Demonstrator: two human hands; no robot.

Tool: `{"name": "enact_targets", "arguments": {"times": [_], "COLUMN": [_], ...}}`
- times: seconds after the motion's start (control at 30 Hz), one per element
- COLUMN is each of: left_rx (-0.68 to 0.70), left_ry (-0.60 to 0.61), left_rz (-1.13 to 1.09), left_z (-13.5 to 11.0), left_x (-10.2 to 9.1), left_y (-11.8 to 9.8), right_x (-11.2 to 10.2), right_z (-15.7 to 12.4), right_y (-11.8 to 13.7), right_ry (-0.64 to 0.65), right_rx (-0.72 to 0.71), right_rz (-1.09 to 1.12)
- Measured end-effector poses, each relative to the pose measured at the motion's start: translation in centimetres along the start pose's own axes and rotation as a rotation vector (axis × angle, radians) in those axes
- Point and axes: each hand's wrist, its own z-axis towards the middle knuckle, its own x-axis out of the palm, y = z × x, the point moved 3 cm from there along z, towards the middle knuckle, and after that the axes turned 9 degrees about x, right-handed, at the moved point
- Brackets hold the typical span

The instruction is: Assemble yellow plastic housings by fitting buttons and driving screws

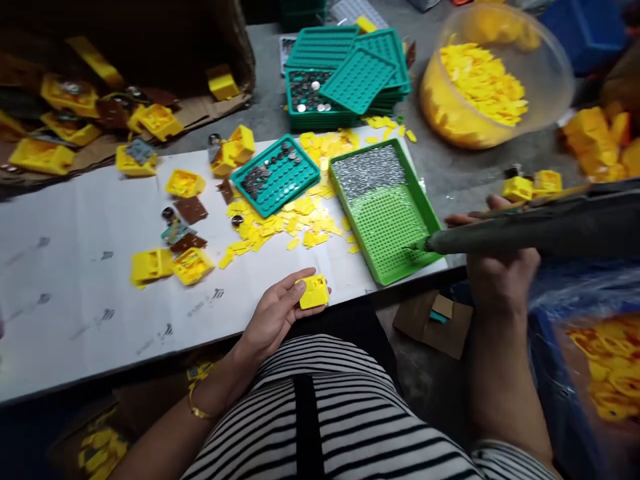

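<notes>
My left hand [277,310] holds a small yellow plastic case [314,292] above the table's front edge, thumb on top of it. A pattern of small holes shows on the case's face. Wrapped round a dark electric screwdriver [460,241] is my right hand [500,267], partly hidden behind the tool. The screwdriver's tip reaches over the lower right part of a green tray [357,243]. Small silver screws [373,170] fill the far end of that tray. Whether a screw sits on the tip is too small to tell.
Left of the tray lie loose yellow pieces [275,230] and a teal tray [300,163] with small metal parts. Opened yellow cases [193,265] with wired parts stand further left. Stacked teal trays [320,120] and a clear tub [500,127] of yellow pieces stand behind.
</notes>
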Motion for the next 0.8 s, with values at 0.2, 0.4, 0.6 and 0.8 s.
{"name": "enact_targets", "arguments": {"times": [0.2, 0.4, 0.6, 0.8], "left_rx": [-0.059, -0.067, -0.126, -0.145], "left_ry": [0.067, 0.004, -0.003, 0.002], "left_rz": [-0.053, 0.019, 0.063, 0.067], "left_z": [0.0, 0.9, 1.4, 1.6], "left_x": [2.1, 3.2, 3.9, 3.9], "left_y": [0.8, 0.9, 1.2, 1.2], "right_x": [1.5, 6.1, 8.7, 9.3], "right_z": [3.2, 3.2, 3.2, 3.6], "right_y": [0.0, 1.0, 0.7, 0.7], "right_ry": [0.224, -0.007, -0.099, -0.045], "right_rx": [-0.074, -0.071, -0.134, -0.144], "right_rz": [0.185, 0.244, 0.277, 0.248]}}
